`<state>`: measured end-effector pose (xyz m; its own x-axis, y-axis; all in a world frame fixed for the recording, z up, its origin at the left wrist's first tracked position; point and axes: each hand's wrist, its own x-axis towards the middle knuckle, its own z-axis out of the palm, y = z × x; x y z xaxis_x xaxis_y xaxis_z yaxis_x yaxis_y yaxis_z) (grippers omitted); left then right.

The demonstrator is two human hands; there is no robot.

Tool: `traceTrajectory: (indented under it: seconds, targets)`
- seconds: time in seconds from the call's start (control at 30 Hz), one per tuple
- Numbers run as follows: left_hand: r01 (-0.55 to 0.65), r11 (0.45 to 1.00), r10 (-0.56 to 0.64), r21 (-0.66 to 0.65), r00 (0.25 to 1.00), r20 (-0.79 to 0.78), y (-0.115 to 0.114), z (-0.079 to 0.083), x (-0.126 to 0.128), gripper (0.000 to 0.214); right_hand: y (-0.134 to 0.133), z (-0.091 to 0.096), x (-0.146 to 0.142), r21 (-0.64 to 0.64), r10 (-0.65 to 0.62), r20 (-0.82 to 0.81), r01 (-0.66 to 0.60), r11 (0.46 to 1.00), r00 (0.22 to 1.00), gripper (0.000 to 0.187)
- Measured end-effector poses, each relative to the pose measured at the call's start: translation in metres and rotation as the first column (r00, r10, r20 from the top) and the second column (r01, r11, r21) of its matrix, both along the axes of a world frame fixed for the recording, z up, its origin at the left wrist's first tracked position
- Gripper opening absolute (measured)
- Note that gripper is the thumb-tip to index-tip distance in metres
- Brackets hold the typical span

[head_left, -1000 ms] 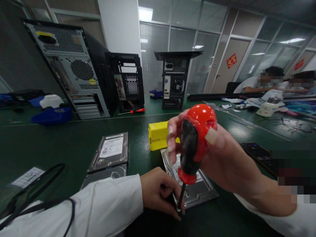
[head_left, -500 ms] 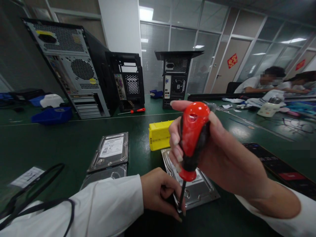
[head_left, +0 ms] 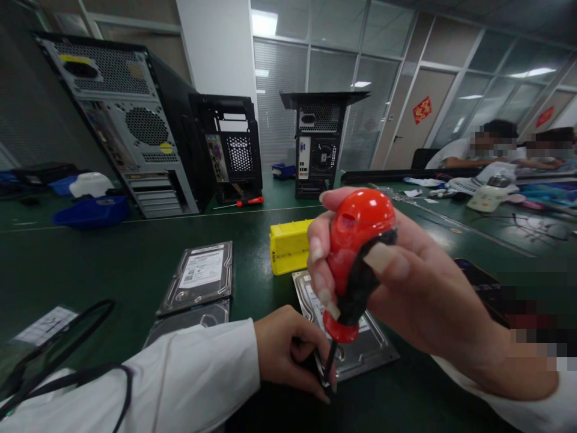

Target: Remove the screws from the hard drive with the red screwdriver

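Observation:
My right hand (head_left: 428,300) is wrapped round the red and black handle of a screwdriver (head_left: 363,219), its thumb lying along the side. The shaft slants down and its tip is at the near left corner of a hard drive (head_left: 372,352) lying on the table. At that corner my left hand (head_left: 288,346) is closed, thumb and fingertips pinched about the screwdriver's tip. Whatever is between those fingertips is too small to make out. My right hand hides part of the drive.
A yellow bin (head_left: 288,249) stands behind the drive. Two more hard drives (head_left: 201,270) lie to the left, near a black cable (head_left: 76,337). Computer cases (head_left: 153,126) and another screwdriver (head_left: 246,202) are farther back. People (head_left: 460,153) sit at the far right.
My right hand has turned the screwdriver's handle, and its thumb has come forward over the black grip. My left hand keeps its place at the drive's corner.

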<state>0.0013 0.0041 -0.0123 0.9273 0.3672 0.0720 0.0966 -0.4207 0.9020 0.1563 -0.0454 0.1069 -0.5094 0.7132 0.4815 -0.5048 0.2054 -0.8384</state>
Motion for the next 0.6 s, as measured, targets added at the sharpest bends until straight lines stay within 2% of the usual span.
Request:
traceTrajectory:
  seconds: [0.27, 0.33, 0.47, 0.6]
  targets:
    - [0.003, 0.999, -0.003, 0.035, 1.0, 0.008, -0.0003, 0.0047, -0.0006, 0.043, 0.0003, 0.0011, -0.002, -0.009, 0.012, -0.012, -0.012, 1.0, 1.0, 0.03]
    - [-0.003, 1.0, 0.003, 0.025, 1.0, 0.002, -0.0002, 0.0048, -0.001, 0.043, -0.0013, 0.0037, -0.0013, -0.026, -0.004, 0.005, 0.005, 1.0, 1.0, 0.028]
    - [-0.006, 1.0, 0.006, 0.007, 1.0, 0.007, 0.0009, -0.0004, -0.0005, 0.04, -0.0048, 0.0075, 0.0009, -0.076, -0.057, 0.016, 0.058, 0.995, 0.998, 0.041]
    - [0.009, 1.0, -0.009, -0.016, 1.0, 0.028, 0.0009, -0.0026, 0.0004, 0.041, -0.0047, 0.0064, -0.0009, -0.046, -0.122, 0.038, 0.124, 0.991, 0.992, 0.033]
